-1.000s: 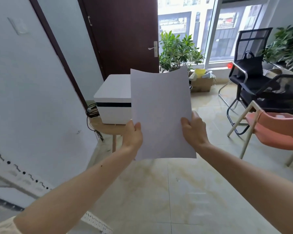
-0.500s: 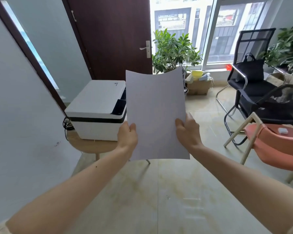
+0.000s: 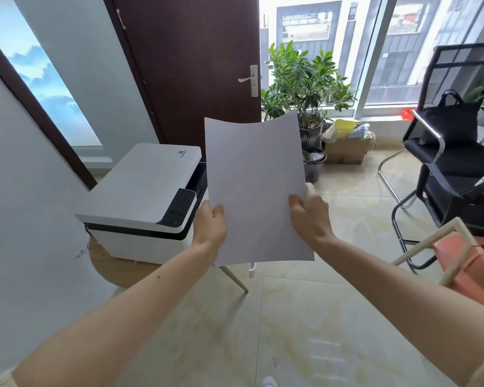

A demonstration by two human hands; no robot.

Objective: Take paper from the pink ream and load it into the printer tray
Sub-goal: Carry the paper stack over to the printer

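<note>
I hold white paper [image 3: 254, 188] upright in front of me, its top edge curling. My left hand [image 3: 210, 226] grips its left edge and my right hand [image 3: 310, 216] grips its right edge, both near the bottom. The white printer [image 3: 140, 196] with a black band sits on a small round wooden table [image 3: 115, 268] to the left, just behind the paper. Its right side is hidden by the sheet. The pink ream and the printer tray are not in view.
A dark door [image 3: 190, 65] stands behind the printer, a potted plant [image 3: 302, 82] and cardboard box [image 3: 344, 150] beyond. Black chairs [image 3: 453, 152] and an orange chair [image 3: 470, 263] fill the right. A white wall [image 3: 20, 219] runs along the left. Tiled floor lies below.
The view has closed in on the printer, which now appears larger and nearer the paper's left edge. Both hands keep the same grip on the paper.
</note>
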